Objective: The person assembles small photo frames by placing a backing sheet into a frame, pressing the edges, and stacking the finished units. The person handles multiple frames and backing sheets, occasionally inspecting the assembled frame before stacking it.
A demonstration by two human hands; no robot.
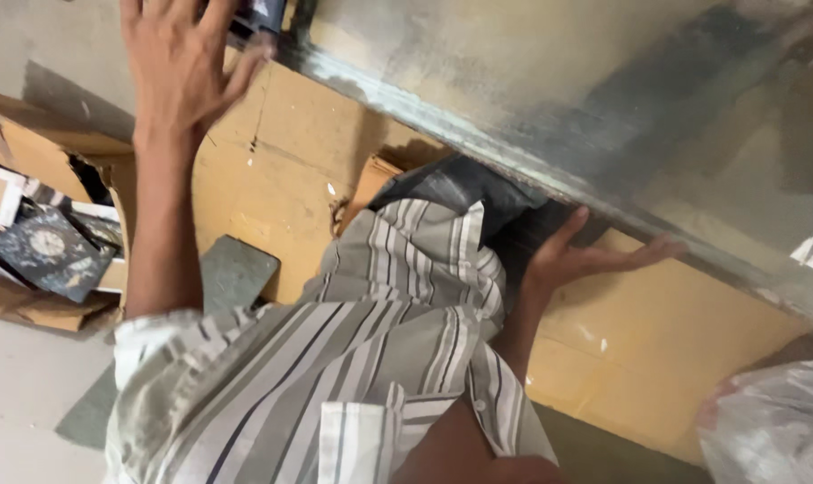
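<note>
Lay on the pale floor at lower left: a flat grey-green slab. Stood at the left edge: an open cardboard box crammed with dark patterned items, among them one bearing a round clock-like face. Sat crumpled in the lower right corner: a whitish plastic bag.

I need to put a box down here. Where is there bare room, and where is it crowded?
Bare: grey floor at lower left, and flat cardboard between left hand and striped shirt. Crowded: open carton at left; right hand under the metal edge.
</note>
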